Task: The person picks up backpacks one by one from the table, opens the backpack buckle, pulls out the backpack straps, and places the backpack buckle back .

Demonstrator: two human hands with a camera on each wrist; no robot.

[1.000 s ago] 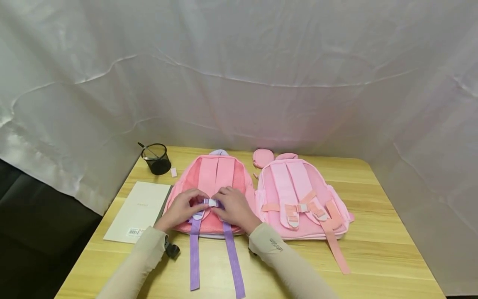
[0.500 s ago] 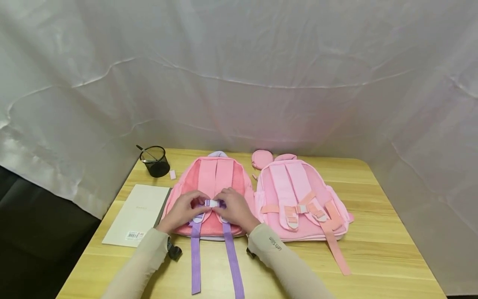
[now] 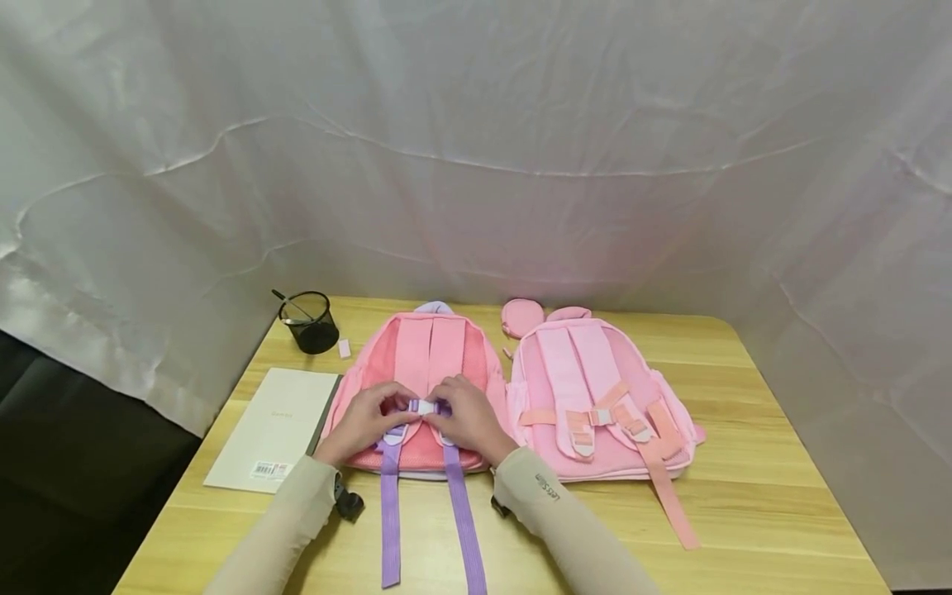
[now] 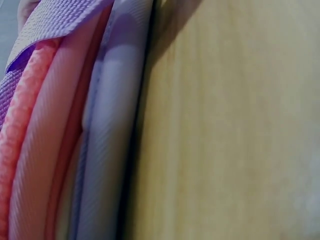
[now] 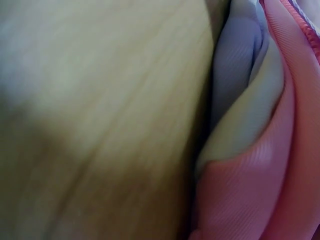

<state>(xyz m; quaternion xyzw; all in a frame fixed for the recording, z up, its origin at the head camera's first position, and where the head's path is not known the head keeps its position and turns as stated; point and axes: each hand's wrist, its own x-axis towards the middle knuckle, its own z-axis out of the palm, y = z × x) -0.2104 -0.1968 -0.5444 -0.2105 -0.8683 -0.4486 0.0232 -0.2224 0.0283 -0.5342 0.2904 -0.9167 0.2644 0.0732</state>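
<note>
In the head view a coral backpack (image 3: 379, 355) lies back panel up, its shoulder straps (image 3: 413, 351) facing me. A white side-release buckle (image 3: 426, 406) on purple webbing joins the two straps across the middle. My left hand (image 3: 366, 420) pinches the buckle's left end between thumb and fingers. From the other side my right hand (image 3: 470, 417) pinches its right end. Loose purple webbing (image 3: 390, 521) hangs toward the table's front. The left wrist view shows purple webbing (image 4: 67, 25) over the backpack's edge; the right wrist view shows coral fabric (image 5: 250, 195). Neither wrist view shows the buckle.
A light pink backpack (image 3: 550, 388) with a fastened white buckle (image 3: 602, 416) touches the coral one's right side. Behind it lies a small round pink pouch (image 3: 522, 318). On the left are a notebook (image 3: 278, 426), a black mesh pen cup (image 3: 314, 330) and a small pale block (image 3: 345, 349).
Both hands keep their pinch on the buckle. It has stayed almost in place; the whole scene shifts slightly in the head view.
</note>
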